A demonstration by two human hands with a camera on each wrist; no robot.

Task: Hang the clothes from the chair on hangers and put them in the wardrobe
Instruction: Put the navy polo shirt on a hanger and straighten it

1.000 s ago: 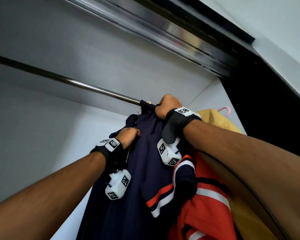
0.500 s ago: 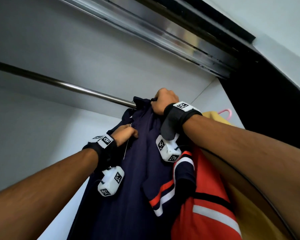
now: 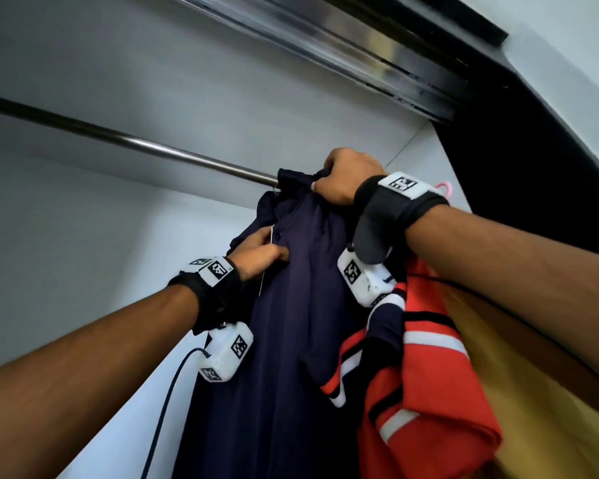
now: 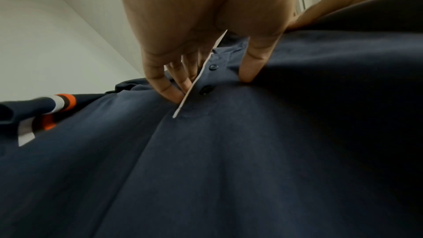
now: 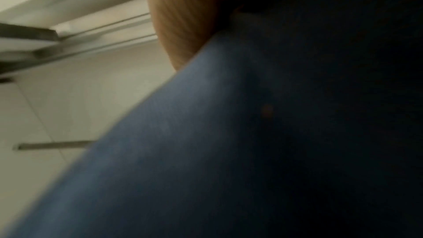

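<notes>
A navy polo shirt (image 3: 291, 323) hangs at the right end of the wardrobe rod (image 3: 135, 141); its hanger is hidden by the fabric. My right hand (image 3: 343, 181) grips the bunched collar at the top, right by the rod. My left hand (image 3: 263, 252) is lower, on the chest. In the left wrist view my left hand (image 4: 213, 84) pinches the buttoned placket of the shirt (image 4: 228, 151), with the fingers behind its white edge and the thumb on the front. The right wrist view shows only my right hand's palm (image 5: 183, 15) against blurred navy cloth (image 5: 228, 151).
An orange-red striped garment (image 3: 429, 375) and a yellow one (image 3: 533, 392) hang right of the navy shirt, with a pink hanger hook (image 3: 445, 186) above. The rod is bare to the left. The sliding-door track (image 3: 325, 46) and the dark door frame (image 3: 533, 167) close in the upper right.
My left hand has slid down from near the collar to the button placket. My right hand has kept its grip at the top by the rod.
</notes>
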